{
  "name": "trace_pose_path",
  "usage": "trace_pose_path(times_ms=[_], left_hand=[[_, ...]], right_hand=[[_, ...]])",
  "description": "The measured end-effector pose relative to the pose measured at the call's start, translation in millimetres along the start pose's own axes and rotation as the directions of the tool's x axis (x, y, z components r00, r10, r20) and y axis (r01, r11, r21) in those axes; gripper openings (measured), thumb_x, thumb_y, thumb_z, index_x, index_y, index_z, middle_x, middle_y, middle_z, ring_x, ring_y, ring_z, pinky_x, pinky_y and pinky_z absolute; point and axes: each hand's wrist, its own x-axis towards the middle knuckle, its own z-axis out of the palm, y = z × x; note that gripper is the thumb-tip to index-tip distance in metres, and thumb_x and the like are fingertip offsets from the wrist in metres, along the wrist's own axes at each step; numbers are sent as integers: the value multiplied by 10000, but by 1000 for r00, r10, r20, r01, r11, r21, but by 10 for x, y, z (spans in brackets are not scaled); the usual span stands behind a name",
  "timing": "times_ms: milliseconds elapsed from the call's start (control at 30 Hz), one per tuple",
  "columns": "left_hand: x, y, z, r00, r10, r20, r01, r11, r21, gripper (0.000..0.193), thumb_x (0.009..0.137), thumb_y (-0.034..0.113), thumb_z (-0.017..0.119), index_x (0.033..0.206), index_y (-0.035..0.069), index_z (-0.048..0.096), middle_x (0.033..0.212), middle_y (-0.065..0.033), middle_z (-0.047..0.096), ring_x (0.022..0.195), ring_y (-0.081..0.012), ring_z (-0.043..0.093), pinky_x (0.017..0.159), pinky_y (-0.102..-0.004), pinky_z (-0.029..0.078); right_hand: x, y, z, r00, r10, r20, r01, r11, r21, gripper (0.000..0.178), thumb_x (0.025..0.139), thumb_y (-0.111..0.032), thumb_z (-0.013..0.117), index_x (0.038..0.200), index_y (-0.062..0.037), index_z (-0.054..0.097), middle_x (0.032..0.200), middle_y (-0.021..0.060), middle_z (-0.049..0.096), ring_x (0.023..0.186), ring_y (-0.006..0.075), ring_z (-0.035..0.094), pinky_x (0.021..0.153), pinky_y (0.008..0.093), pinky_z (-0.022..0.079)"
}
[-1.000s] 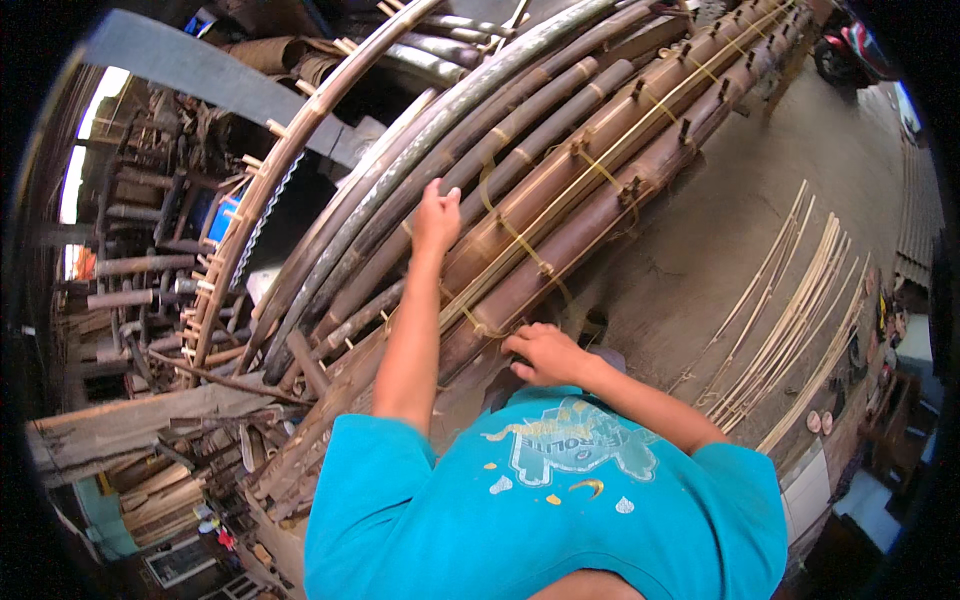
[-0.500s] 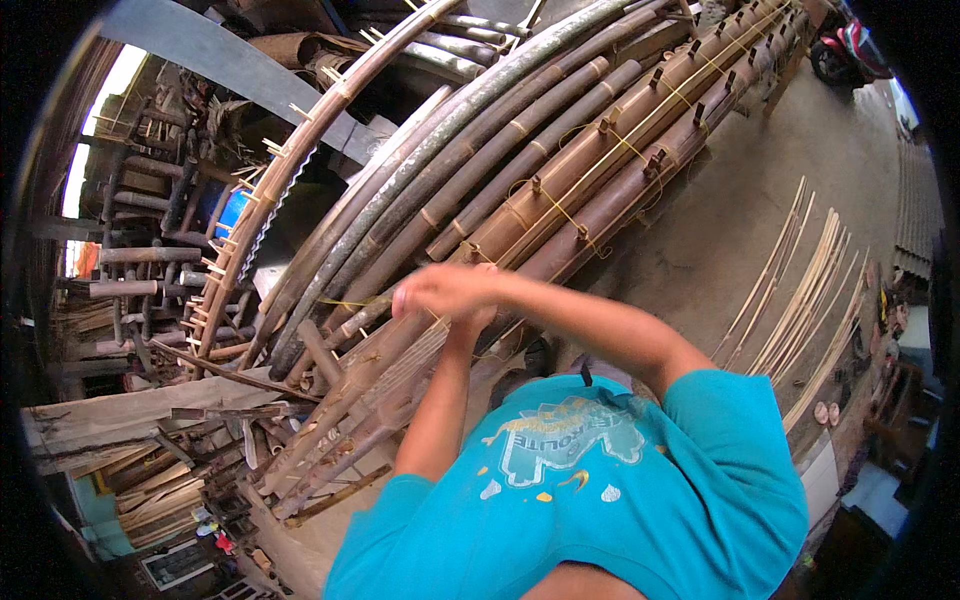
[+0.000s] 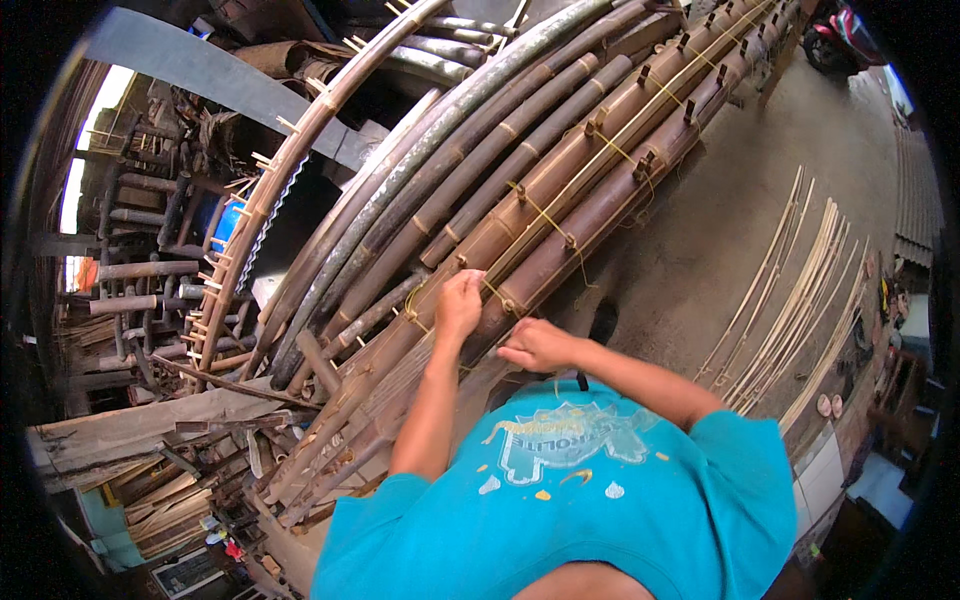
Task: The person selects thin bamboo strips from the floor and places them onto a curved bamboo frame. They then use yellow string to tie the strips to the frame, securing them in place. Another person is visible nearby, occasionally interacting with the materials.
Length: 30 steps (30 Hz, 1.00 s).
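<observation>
Two long brown bamboo poles lie side by side, a left one (image 3: pixel 497 227) and a right one (image 3: pixel 562 262), with short dark pegs standing up along them. Yellow cord (image 3: pixel 545 217) crosses from pole to pole at several spots. My left hand (image 3: pixel 459 305) is closed over the left pole, and a strand of cord runs from its fingers toward a peg (image 3: pixel 508 304) on the right pole. Just beyond the near side of the right pole, my right hand (image 3: pixel 540 346) is closed; whatever it grips is hidden.
More bamboo poles (image 3: pixel 440 200) lie stacked to the left, beside a curved pole (image 3: pixel 290 160) with many light pegs. Thin bamboo strips (image 3: pixel 790 310) are spread on the concrete floor (image 3: pixel 720 220) at right. A motorbike (image 3: pixel 838 42) stands at the far right.
My hands were crossed together over the poles, and they have moved apart. The right hand swung back toward my body, right of the poles; the left now rests over the left pole.
</observation>
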Motion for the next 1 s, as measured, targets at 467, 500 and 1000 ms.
trace_pose_path(times_ms=[467, 500, 1000], left_hand=[[1125, -886, -1327, 933, 30, -359, 70, 962, 264, 275, 933, 275, 552, 954, 32, 679, 801, -187, 695, 708, -330, 669, 646, -443, 515], [1057, -1060, -1769, 933, -242, -265, 254, 967, 13, 279, 937, 285, 564, 986, 36, 681, 774, -156, 698, 672, -268, 667, 618, -393, 518], [-1219, -1247, -403, 800, 451, -395, -321, 878, 355, 291, 964, 143, 535, 1185, -45, 552, 1101, -248, 630, 1101, -357, 579, 891, -451, 476]], right_hand=[[16, -546, 357, 993, 119, -17, -118, 933, -339, 247, 890, -309, 597, 949, -79, 665, 908, 163, 671, 888, 338, 637, 901, 416, 470], [11, -581, 481, 987, 152, 59, -134, 961, -241, 262, 889, -311, 596, 1001, -81, 653, 962, 175, 665, 921, 351, 630, 901, 426, 468], [1570, -1564, 1057, 982, 104, -158, -75, 981, 179, 467, 996, -399, 416, 863, -11, 641, 903, 190, 668, 782, 341, 641, 756, 466, 495]])
